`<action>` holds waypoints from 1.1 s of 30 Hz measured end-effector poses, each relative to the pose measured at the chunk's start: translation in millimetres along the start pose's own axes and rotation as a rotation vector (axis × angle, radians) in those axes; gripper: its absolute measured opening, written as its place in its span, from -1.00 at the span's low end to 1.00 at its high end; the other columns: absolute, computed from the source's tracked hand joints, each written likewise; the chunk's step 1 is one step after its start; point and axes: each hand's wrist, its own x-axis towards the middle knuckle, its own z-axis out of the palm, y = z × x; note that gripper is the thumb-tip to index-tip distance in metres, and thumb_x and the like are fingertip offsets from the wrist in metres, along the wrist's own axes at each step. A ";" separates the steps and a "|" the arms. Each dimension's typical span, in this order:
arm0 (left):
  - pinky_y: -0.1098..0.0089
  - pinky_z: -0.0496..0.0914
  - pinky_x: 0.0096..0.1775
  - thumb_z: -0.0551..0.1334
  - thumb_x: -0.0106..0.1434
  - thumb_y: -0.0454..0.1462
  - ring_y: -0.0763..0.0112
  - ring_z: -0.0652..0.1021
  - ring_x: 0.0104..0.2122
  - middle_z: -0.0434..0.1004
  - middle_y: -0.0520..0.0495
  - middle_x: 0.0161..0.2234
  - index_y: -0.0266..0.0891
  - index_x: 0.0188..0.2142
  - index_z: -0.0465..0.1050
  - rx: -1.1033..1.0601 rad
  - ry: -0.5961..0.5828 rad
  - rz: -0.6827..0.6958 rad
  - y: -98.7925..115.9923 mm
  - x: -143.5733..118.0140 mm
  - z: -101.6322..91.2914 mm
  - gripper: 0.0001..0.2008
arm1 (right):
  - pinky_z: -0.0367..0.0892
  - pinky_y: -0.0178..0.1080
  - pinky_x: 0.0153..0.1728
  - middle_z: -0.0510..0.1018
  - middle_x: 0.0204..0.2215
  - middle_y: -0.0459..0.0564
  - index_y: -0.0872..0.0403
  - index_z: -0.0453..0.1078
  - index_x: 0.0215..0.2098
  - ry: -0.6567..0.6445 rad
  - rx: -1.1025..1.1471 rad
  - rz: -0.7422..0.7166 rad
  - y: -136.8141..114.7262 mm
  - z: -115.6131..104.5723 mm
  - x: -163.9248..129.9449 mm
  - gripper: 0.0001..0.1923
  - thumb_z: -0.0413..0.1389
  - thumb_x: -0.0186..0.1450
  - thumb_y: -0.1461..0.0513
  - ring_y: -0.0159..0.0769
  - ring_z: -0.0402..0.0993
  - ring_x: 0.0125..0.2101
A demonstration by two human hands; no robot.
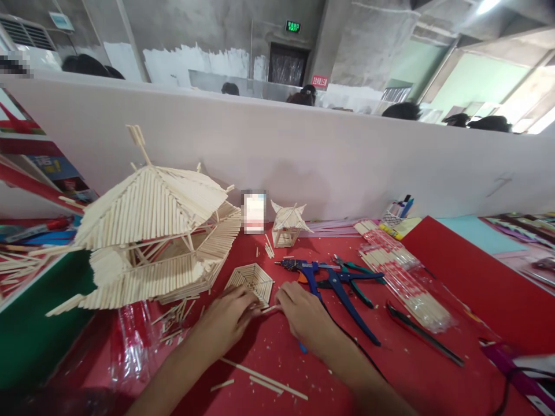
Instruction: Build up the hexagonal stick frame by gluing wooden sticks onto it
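A flat hexagonal panel of thin wooden sticks point(252, 276), built in nested rings, lies on the red tabletop. My left hand point(236, 312) bends over its near left edge, fingers curled and closed on it; the fingertips are partly hidden. Just right of the panel, my right hand point(299, 309) pinches the end of a short wooden stick point(270, 309), which runs between both hands along the panel's near side. A blue glue gun point(309, 271) rests beyond my right hand. Loose sticks point(266, 378) lie in front of me.
A large stick-built pavilion point(151, 231) stands at left, a small one point(288, 225) at the back. Blue-handled cutters point(347, 294), green-handled pliers point(358, 283), a utility knife point(425, 335) and bagged sticks point(403, 277) lie right. A white partition point(338, 156) closes the back.
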 end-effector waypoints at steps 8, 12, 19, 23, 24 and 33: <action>0.37 0.39 -0.18 0.18 0.26 -0.23 0.28 0.57 -0.24 0.63 -0.03 -0.25 -0.16 -0.18 0.54 -0.412 -0.093 -0.092 13.2 1.7 -4.5 -0.81 | 0.23 -0.24 -0.32 0.49 -0.26 0.01 0.11 0.38 -0.25 0.067 -0.072 -0.302 11.1 -37.5 12.3 -0.90 0.05 0.41 0.36 -0.23 0.35 -0.30; 0.35 0.40 -0.21 0.20 0.19 -0.24 0.29 0.54 -0.27 0.59 -0.05 -0.30 -0.23 -0.19 0.51 -0.540 -0.067 -0.134 4.8 3.8 1.5 -0.79 | 0.28 -0.22 -0.25 0.50 -0.24 0.02 0.11 0.38 -0.20 0.071 0.010 -0.282 10.4 -40.1 18.3 -0.94 0.06 0.41 0.34 -0.21 0.38 -0.26; 0.39 0.34 -0.34 0.21 0.22 -0.11 0.35 0.51 -0.40 0.51 -0.03 -0.32 -0.23 -0.11 0.42 -0.570 -0.076 -0.229 -2.2 2.3 3.3 -0.69 | 0.30 0.02 0.01 0.49 -0.01 0.19 0.12 0.32 0.07 0.096 0.031 0.232 56.9 -45.3 -6.3 -0.61 0.17 0.33 0.13 0.02 0.39 0.00; 0.37 0.36 -0.32 0.19 0.24 -0.10 0.35 0.54 -0.39 0.46 0.00 -0.29 -0.18 0.00 0.34 -0.621 -0.068 -0.236 -4.2 1.9 5.0 -0.63 | 0.14 0.19 0.13 0.32 0.20 0.36 0.16 0.19 0.26 -0.042 -0.157 0.512 98.6 -32.3 -43.3 -0.25 0.21 0.22 -0.02 0.25 0.19 0.21; 0.37 0.36 -0.31 0.19 0.24 -0.11 0.35 0.55 -0.39 0.44 0.01 -0.29 -0.17 0.03 0.32 -0.632 -0.067 -0.235 -4.3 2.0 5.3 -0.61 | 0.10 0.23 0.14 0.29 0.23 0.37 0.15 0.14 0.30 -0.093 -0.182 0.551 105.6 -27.4 -51.2 -0.18 0.21 0.20 -0.04 0.28 0.15 0.24; 0.35 0.38 -0.28 0.18 0.25 -0.12 0.40 0.54 -0.41 0.38 0.04 -0.27 -0.14 0.07 0.27 -0.683 -0.055 -0.230 2.1 2.1 0.4 -0.59 | 0.21 0.05 0.01 0.49 -0.02 0.32 0.20 0.35 0.15 -0.163 -0.241 0.532 111.9 -34.2 -64.7 -0.43 0.14 0.22 0.11 0.20 0.38 0.02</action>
